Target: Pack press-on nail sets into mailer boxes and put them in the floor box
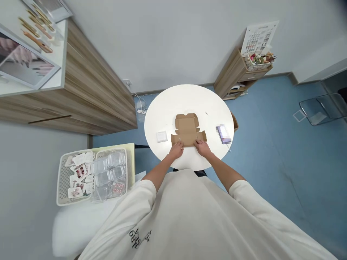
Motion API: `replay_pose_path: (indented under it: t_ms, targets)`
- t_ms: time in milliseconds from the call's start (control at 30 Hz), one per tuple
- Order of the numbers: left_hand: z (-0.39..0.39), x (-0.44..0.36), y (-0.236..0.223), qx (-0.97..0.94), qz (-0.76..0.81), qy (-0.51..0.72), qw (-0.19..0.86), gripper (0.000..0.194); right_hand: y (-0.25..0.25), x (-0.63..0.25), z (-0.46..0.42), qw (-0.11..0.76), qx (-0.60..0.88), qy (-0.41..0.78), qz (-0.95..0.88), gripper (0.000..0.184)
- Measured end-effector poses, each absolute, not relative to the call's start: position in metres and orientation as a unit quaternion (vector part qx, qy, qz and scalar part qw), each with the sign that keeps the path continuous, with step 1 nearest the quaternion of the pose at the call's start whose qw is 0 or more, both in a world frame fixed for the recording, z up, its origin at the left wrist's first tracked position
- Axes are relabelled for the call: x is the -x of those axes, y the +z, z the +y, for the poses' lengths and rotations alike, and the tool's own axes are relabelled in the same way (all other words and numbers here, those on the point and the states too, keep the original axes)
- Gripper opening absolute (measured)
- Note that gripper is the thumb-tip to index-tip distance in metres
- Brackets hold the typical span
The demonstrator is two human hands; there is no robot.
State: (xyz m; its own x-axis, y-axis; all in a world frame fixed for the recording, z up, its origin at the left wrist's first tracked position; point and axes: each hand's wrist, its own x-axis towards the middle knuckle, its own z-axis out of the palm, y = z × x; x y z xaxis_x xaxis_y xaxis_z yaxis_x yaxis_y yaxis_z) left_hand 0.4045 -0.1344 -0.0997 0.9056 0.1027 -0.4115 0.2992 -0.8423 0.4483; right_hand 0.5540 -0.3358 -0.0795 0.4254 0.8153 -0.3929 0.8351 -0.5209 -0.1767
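An unfolded brown cardboard box (187, 124) lies on the round white table (159, 108), its wide panel with side flaps nearest me. My left hand (176, 149) holds the left part of that near panel, fingers bent over its edge. Farther right along the same edge, my right hand (202, 147) grips the panel in the same way. Two small pale slits show in the cardboard close to my fingertips. To the left of the box sits a small flat white square case (162, 137).
A blurred-out phone-like object (223, 134) rests at the table's right. Left of me, white baskets (61, 180) hold nail-tip cards and clear plastic boxes (108, 169). A wooden cabinet (103, 86) stands at left, a small shelf unit (230, 74) behind right.
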Motion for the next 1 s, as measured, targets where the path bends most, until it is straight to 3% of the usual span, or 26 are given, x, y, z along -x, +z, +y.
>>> replay_pose_path:
  t_ms: [500, 733, 1000]
  targets:
    - [-0.146, -0.439, -0.083, -0.941, 0.136, -0.211, 0.225, 0.059, -0.08, -0.588, -0.317, 0.038, -0.811, -0.297, 0.503, 0.035]
    - [-0.151, -0.47, -0.083, -0.925, 0.172, -0.227, 0.251, 0.05, -0.074, -0.601, -0.31, 0.026, -0.807, -0.315, 0.498, 0.031]
    - [-0.144, -0.474, -0.08, -0.91, 0.184, -0.248, 0.276, 0.066, -0.071, -0.646, -0.284, -0.11, -0.899, -0.214, 0.366, 0.039]
